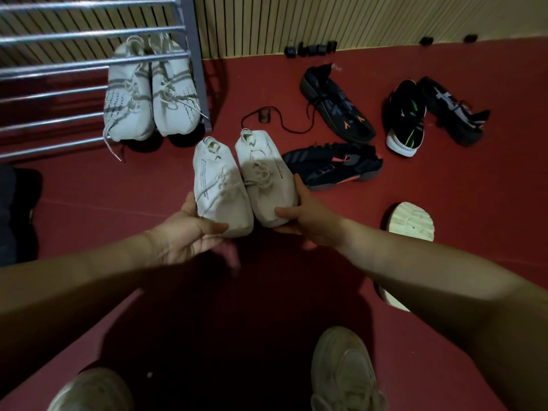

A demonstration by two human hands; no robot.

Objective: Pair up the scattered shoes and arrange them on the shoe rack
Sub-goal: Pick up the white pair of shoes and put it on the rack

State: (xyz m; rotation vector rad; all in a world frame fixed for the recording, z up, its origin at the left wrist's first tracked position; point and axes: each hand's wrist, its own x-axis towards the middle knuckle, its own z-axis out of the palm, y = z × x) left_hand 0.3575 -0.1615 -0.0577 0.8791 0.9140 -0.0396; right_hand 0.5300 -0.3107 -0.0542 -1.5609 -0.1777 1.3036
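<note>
Shoe rack (89, 65): at 10 o'clock, one white pair (149, 90) sits on it.
Dark shoes (335, 103): four lie mixed up on the floor at 2 o'clock, likely left to match.
Held pair (240, 185): middle, side by side, seemingly next for the rack.
Hands: left hand (189, 232) grips one white shoe, right hand (308, 216) grips the other.

Red floor (444, 226) meets a slatted beige wall (267, 22), with small black objects (311, 49) along its base, and a round pale wooden disc (410, 222) lies on the floor.
</note>
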